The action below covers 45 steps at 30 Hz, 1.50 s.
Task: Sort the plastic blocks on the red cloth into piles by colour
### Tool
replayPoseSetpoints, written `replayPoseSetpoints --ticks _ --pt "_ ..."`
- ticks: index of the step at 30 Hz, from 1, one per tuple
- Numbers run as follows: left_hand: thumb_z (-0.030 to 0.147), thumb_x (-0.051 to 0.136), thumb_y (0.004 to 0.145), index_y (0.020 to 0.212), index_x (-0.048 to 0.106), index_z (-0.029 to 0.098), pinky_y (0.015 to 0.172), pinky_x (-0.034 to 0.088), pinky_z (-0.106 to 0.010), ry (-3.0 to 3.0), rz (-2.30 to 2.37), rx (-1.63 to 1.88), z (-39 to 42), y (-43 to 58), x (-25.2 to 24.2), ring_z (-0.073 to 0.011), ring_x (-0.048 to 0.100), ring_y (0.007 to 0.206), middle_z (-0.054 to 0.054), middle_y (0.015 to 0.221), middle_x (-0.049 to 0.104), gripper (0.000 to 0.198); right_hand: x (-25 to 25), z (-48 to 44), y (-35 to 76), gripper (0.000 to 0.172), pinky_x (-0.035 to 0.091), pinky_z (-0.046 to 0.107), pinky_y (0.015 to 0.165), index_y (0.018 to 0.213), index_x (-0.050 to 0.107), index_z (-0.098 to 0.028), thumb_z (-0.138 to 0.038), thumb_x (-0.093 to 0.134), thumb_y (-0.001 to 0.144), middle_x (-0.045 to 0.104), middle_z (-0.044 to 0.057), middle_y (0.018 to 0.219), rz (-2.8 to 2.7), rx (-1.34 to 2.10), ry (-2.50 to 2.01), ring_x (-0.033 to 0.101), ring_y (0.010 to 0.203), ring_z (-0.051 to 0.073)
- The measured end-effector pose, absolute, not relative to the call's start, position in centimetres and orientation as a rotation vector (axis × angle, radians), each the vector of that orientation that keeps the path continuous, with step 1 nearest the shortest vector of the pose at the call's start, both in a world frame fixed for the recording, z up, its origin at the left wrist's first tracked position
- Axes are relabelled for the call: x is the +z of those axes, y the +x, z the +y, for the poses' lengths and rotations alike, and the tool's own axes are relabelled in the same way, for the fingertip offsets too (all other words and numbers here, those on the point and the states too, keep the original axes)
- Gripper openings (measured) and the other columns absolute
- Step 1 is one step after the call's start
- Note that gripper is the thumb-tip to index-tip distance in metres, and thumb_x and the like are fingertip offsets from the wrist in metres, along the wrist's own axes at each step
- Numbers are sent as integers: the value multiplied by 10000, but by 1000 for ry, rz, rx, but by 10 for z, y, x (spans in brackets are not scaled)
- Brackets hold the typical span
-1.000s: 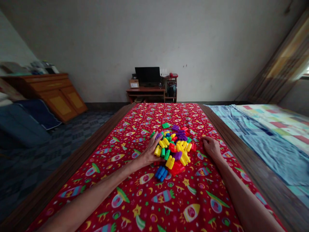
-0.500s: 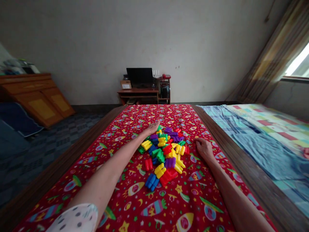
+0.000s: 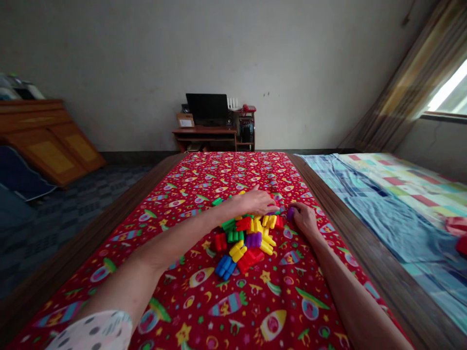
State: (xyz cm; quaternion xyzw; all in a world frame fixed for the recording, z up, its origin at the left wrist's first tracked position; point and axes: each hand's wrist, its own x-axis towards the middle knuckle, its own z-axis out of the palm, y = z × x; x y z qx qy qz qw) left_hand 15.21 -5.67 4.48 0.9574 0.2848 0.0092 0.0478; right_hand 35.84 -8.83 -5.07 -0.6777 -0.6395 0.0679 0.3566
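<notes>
Plastic blocks in yellow, red, green, blue and purple lie heaped on a red patterned cloth [image 3: 226, 306]. Over the back of the heap reaches my left hand [image 3: 258, 201], palm down, fingers spread toward the right; it hides several blocks. My right hand [image 3: 305, 217] is at the heap's right side, its fingers closed on a purple block [image 3: 290, 213]. Nearer to me are a blue block [image 3: 225, 267], a yellow block [image 3: 238, 252] and another purple block [image 3: 253, 239].
The cloth covers a brown wooden table [image 3: 368, 243]. Beyond it stands a desk [image 3: 206, 130] with a black monitor [image 3: 207, 109]. A bed with a checked cover [image 3: 416, 187] is at the right, a wooden cabinet [image 3: 54, 141] at the left.
My left hand has moved right, across the back of the heap. My right hand now has a purple block between its fingers. The camera view has shifted slightly.
</notes>
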Motion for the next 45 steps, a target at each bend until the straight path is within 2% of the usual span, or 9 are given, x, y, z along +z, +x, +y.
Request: replayPoseSetpoints --ticks 3,7,13,20,25,31,34,39,45 --pt "423 389 965 1189 616 190 1051 336 -430 3117 765 203 -116 162 34 -251 521 1201 -114 1303 594 395 -52 -89 360 361 482 309 746 940 749 -186 -241 428 786 747 78 887 -1657 179 -1712 669 802 220" --pt "501 439 928 1247 575 251 1121 265 -460 3271 258 228 -180 152 6 -253 409 1322 -43 1354 567 427 -51 -91 358 339 490 301 759 928 751 -213 -250 439 801 749 61 896 -1689 170 -1683 674 814 211" --pt "349 451 950 1283 540 264 1137 241 -465 3370 545 262 -179 105 -5 -240 419 1328 -47 1367 556 355 -44 -98 332 296 508 290 755 925 744 -218 -279 469 835 753 56 902 -1771 251 -1508 685 820 203" --pt "414 521 923 1330 494 286 1147 200 -499 3374 698 258 -140 81 3 -263 310 1403 -56 1475 443 427 -27 -107 301 305 538 306 731 931 741 -203 -240 465 809 754 63 900 -1704 398 -1259 698 799 204" --pt "402 476 950 1408 406 323 1164 162 -501 3302 911 384 -167 64 10 -231 269 1425 -27 1517 385 471 -15 -117 293 253 553 319 773 906 744 -206 -270 529 789 752 55 915 -1749 500 -1070 694 841 203" --pt "405 431 962 1435 364 370 1176 112 -516 3268 929 404 -185 36 -10 -238 243 1433 28 1523 373 479 -8 -124 287 283 584 291 595 928 736 -206 -367 540 803 732 33 810 -1654 823 -971 680 726 185" --pt "320 437 967 1427 377 380 1173 95 -542 3226 1047 474 -160 25 -18 -249 241 1433 21 1522 376 468 -13 -116 296 271 567 263 580 881 738 -194 -355 544 781 725 38 788 -1592 762 -1031 674 710 174" --pt "369 408 974 1441 377 332 1167 102 -557 3136 1106 688 -137 32 -11 -279 259 1425 -47 1542 335 470 -33 -99 325 337 531 261 521 885 730 -156 -357 494 753 725 50 707 -1366 642 -1317 649 568 163" --pt "372 379 981 1397 436 329 1178 135 -519 3252 705 510 -174 89 -10 -233 274 1423 13 1519 380 422 -47 -97 338 311 536 308 671 839 751 -187 -283 479 726 748 47 740 -1523 439 -1557 687 689 199"
